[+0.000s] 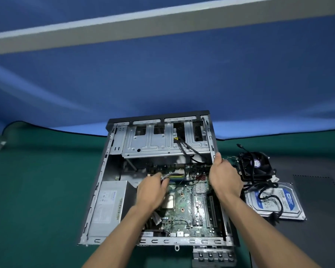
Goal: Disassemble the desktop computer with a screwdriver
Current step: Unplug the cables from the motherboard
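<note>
The open desktop case (112, 151) lies flat on the green mat with its side panel off. Inside I see the green motherboard (184, 207), the silver power supply (106, 206) at the left and the metal drive cage (153, 146) at the far end. My left hand (153, 190) reaches into the case and grips a bundle of grey cables (165, 176) near the motherboard's far edge. My right hand (223, 176) grips the right wall of the case, thumb hooked over its rim. No screwdriver shows in this view.
Right of the case lie a black cooler fan (254, 167) and a blue-labelled hard drive (278, 202) with a black cable across it, on a dark mat. A grey slot bracket (214, 257) lies at the near edge. A blue partition stands behind.
</note>
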